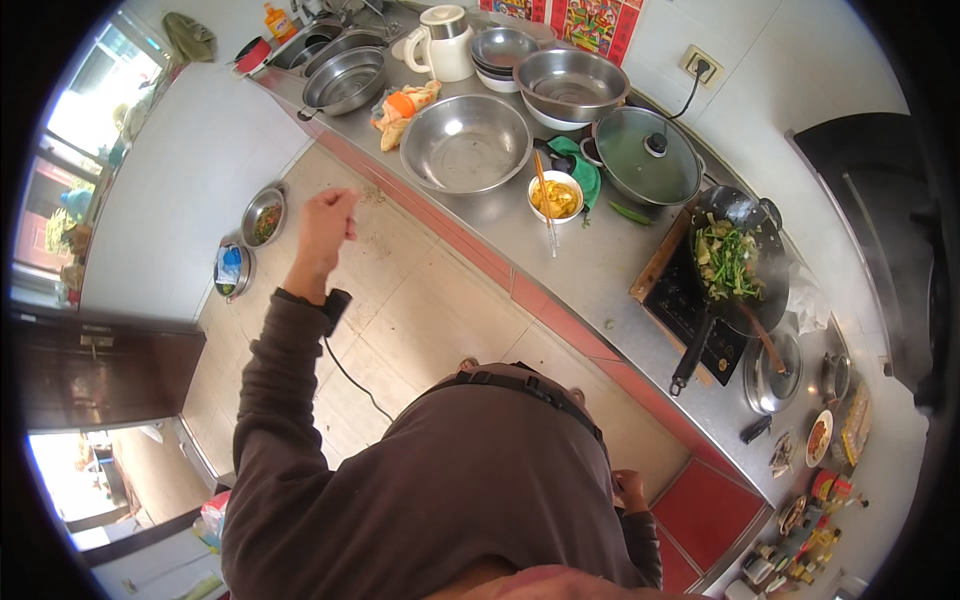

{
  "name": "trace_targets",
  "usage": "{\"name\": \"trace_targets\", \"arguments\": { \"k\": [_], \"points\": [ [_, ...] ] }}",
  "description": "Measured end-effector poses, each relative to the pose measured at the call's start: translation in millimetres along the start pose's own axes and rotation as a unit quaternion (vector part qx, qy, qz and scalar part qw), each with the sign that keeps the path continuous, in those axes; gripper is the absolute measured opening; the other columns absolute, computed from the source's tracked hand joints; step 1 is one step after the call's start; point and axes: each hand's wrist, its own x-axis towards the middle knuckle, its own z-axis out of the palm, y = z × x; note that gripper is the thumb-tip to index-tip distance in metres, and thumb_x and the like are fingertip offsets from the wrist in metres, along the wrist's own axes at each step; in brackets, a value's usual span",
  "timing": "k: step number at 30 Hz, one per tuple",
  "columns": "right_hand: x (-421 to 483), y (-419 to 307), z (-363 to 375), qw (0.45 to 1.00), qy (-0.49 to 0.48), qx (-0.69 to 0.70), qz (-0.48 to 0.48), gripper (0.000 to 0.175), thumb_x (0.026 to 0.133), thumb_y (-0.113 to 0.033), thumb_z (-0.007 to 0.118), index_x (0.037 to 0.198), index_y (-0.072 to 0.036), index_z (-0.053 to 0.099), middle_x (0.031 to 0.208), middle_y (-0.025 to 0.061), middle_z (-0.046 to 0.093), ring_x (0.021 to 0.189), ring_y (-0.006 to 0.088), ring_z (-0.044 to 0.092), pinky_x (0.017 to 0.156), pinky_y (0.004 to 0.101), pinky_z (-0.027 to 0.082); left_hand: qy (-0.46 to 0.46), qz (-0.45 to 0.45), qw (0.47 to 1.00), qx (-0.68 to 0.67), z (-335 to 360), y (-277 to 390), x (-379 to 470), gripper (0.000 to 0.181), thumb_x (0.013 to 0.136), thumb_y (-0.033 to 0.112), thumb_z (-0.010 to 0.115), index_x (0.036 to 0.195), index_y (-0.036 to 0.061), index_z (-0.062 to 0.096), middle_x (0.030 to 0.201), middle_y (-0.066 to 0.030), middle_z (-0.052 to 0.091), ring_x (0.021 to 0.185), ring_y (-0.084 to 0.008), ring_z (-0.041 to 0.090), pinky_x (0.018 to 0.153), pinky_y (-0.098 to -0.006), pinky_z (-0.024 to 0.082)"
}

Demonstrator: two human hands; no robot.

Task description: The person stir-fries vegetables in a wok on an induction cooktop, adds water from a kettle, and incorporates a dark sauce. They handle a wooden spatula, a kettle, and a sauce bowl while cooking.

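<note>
My left hand is raised over the tiled floor, its fingers curled; whether anything is in them cannot be made out. Low beside my body, near the counter's red front, is my right hand, partly hidden by my torso. On the steel counter, a wok of chopped green vegetables stands on a black induction cooker, with a spatula resting in it. A white bowl of yellow food with wooden chopsticks across it stands near a large steel basin and a glass-lidded pan.
Two steel bowls, one holding vegetables, stand on the floor by the white panel. A green chili lies beside the pan. Stacked bowls and a white kettle line the wall. Seasoning containers crowd the far right end.
</note>
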Motion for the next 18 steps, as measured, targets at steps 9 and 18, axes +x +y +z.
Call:
{"name": "trace_targets", "arguments": {
  "k": [9,18],
  "points": [
    [-14.0,-88.2,41.2,0.949,0.024,0.264,0.172,0.015,0.088,-0.018,0.064,0.078,-0.008,0.068,0.076,0.0118,0.069,0.066,0.0256,0.067,0.057,0.0387,0.053,0.064,0.077,0.995,-0.007,-16.3,45.1,141.7,0.019,0.095,0.014,0.067,0.109,0.0009,0.072,0.081,-0.0011,0.064,0.063,-0.0101,0.059,0.056,-0.0268,0.049],
    [43.1,-101.3,55.7,0.846,0.16,0.471,0.193,0.023,0.091,-0.011,0.06,0.068,-0.006,0.061,0.065,0.0126,0.063,0.05,0.021,0.06,0.042,0.0325,0.043,-0.036,0.079,0.992,0.087,23.5,66.3,278.1,0.031,0.094,0.025,0.074,0.116,0.0046,0.072,0.093,-0.0018,0.069,0.074,-0.0115,0.063,0.064,-0.0288,0.053]
  ]
}}
